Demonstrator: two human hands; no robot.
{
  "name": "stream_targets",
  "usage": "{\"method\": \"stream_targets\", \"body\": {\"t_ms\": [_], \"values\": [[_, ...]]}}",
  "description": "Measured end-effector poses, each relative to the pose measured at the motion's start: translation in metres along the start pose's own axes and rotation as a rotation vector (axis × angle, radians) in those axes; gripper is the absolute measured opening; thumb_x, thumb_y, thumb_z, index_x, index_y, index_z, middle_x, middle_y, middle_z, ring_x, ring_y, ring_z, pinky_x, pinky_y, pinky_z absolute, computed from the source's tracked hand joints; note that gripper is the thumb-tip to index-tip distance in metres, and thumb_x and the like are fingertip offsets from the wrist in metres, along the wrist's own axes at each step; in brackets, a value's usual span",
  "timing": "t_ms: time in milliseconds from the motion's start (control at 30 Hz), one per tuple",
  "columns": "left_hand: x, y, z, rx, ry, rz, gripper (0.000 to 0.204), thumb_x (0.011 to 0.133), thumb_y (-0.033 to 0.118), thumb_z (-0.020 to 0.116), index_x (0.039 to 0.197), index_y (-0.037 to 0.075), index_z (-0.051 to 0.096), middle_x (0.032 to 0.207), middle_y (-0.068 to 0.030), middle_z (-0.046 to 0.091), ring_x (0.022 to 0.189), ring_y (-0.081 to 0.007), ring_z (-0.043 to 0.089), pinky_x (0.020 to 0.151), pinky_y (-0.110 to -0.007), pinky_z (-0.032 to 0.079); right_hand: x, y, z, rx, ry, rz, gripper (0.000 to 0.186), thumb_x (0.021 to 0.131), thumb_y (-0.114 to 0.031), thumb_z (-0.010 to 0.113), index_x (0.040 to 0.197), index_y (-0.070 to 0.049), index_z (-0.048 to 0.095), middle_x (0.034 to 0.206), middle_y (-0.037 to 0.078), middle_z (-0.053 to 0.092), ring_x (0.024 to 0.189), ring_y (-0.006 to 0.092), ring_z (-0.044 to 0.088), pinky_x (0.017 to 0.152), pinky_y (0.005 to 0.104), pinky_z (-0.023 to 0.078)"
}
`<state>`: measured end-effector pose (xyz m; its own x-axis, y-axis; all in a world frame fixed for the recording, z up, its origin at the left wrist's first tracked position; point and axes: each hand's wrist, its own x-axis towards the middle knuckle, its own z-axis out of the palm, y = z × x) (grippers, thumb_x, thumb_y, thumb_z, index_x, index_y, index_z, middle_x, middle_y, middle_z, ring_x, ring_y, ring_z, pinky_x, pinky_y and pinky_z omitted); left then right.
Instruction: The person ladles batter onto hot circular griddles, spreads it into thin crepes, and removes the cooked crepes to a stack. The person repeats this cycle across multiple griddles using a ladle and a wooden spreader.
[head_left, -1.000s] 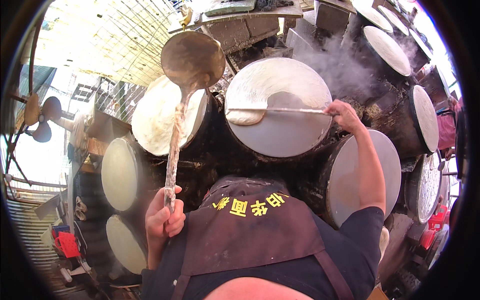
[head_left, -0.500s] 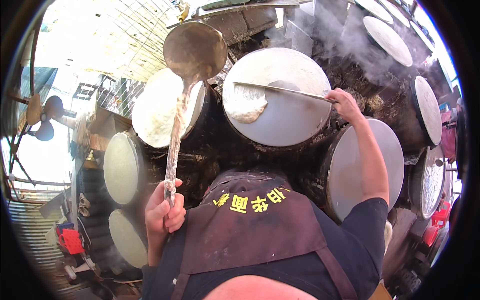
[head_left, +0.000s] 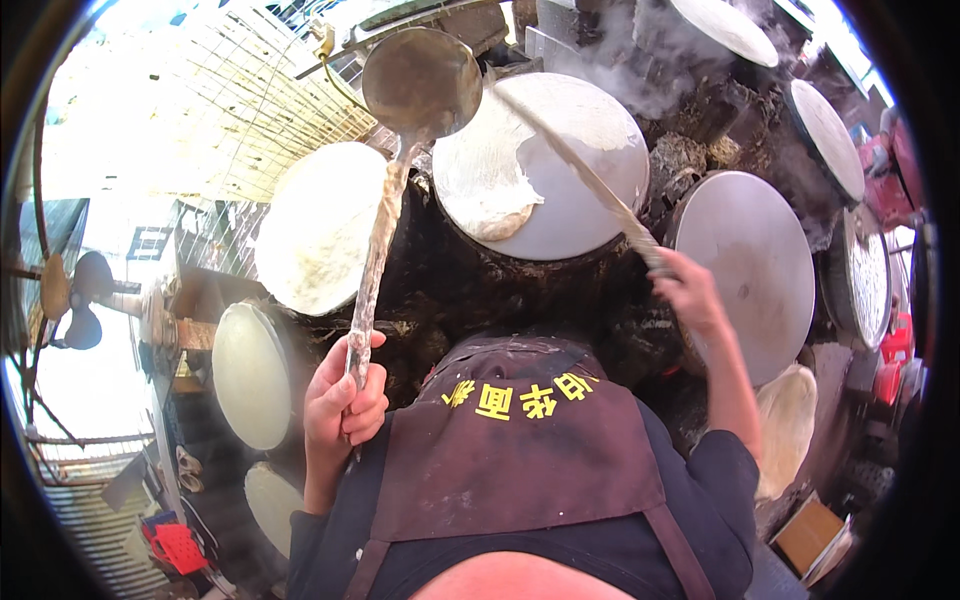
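My left hand (head_left: 345, 395) grips the batter-crusted handle of a large round metal ladle (head_left: 420, 80), held upright in front of me. My right hand (head_left: 678, 285) is closed on a long flat spreading blade (head_left: 570, 155), which slants up-left across the middle griddle (head_left: 590, 210). Pale batter (head_left: 470, 170) covers part of that round plate, with a thicker lump (head_left: 500, 220) at its lower left; grey metal shows at the right. A batter-covered griddle (head_left: 310, 240) stands to the left, and a mostly bare grey one (head_left: 745, 290) lies beside my right forearm.
More round griddles stand around me on both sides (head_left: 250, 375) (head_left: 825, 140). Steam (head_left: 650, 70) rises at the back. A fan (head_left: 90, 290) and a red plastic item (head_left: 175, 545) are at the left. A wire mesh (head_left: 240, 90) is behind.
The blade has swung from nearly level to a steep slant, its far end rising toward the upper left. My right hand has moved lower. The ladle has shifted slightly right and up.
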<state>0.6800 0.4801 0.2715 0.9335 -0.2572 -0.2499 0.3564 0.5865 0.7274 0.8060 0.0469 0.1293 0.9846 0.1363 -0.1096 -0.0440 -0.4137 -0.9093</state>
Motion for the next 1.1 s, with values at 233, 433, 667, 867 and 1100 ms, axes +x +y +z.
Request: {"method": "stream_targets", "body": {"t_ms": [233, 433, 667, 867, 1100], "values": [[-0.003, 0.032, -0.042, 0.07, -0.156, 0.019, 0.055, 0.101, 0.02, 0.046, 0.146, 0.0, 0.021, 0.065, -0.0006, 0.037, 0.039, -0.0019, 0.029, 0.03, -0.017, 0.03, 0.02, -0.031, 0.261, 0.201, -0.129, 0.047, 0.052, 0.091, -0.009, 0.052, 0.141, -0.01, 0.041, 0.08, 0.012, 0.062, 0.06, 0.0179, 0.059, 0.053, 0.0333, 0.049], [-0.022, 0.04, -0.081, 0.009, -0.209, -0.026, 0.057, 0.101, 0.02, 0.045, 0.148, 0.001, 0.018, 0.066, -0.0002, 0.037, 0.04, -0.0019, 0.029, 0.03, -0.017, 0.03, -0.012, -0.016, 0.265, 0.127, 0.027, 0.091, 0.052, 0.09, -0.011, 0.051, 0.142, -0.018, 0.043, 0.072, 0.004, 0.057, 0.047, 0.0105, 0.05, 0.043, 0.0279, 0.046], [-0.041, 0.037, -0.106, -0.005, -0.161, -0.116, 0.057, 0.098, 0.023, 0.053, 0.146, 0.004, 0.028, 0.065, 0.0007, 0.037, 0.04, -0.0016, 0.027, 0.032, -0.017, 0.027, -0.085, -0.016, 0.205, 0.24, 0.116, 0.317, 0.052, 0.089, -0.006, 0.052, 0.14, -0.018, 0.048, 0.072, 0.003, 0.059, 0.048, 0.0085, 0.05, 0.043, 0.0257, 0.045], [-0.036, 0.033, -0.092, 0.004, -0.172, -0.151, 0.053, 0.099, 0.021, 0.05, 0.144, 0.002, 0.031, 0.065, 0.0025, 0.034, 0.041, -0.001, 0.025, 0.032, -0.016, 0.025, -0.08, -0.014, 0.182, 0.252, 0.292, 0.247, 0.051, 0.089, -0.007, 0.05, 0.14, -0.013, 0.047, 0.072, 0.003, 0.055, 0.046, 0.0067, 0.046, 0.04, 0.0239, 0.042], [-0.021, 0.027, -0.072, -0.013, -0.164, -0.149, 0.052, 0.1, 0.019, 0.047, 0.145, 0.001, 0.027, 0.065, 0.0021, 0.034, 0.042, -0.0011, 0.027, 0.031, -0.016, 0.026, -0.073, 0.032, 0.231, -0.257, 0.408, -0.436, 0.049, 0.088, -0.005, 0.056, 0.136, -0.009, 0.05, 0.075, 0.011, 0.061, 0.061, 0.0169, 0.059, 0.065, 0.032, 0.052]]}}
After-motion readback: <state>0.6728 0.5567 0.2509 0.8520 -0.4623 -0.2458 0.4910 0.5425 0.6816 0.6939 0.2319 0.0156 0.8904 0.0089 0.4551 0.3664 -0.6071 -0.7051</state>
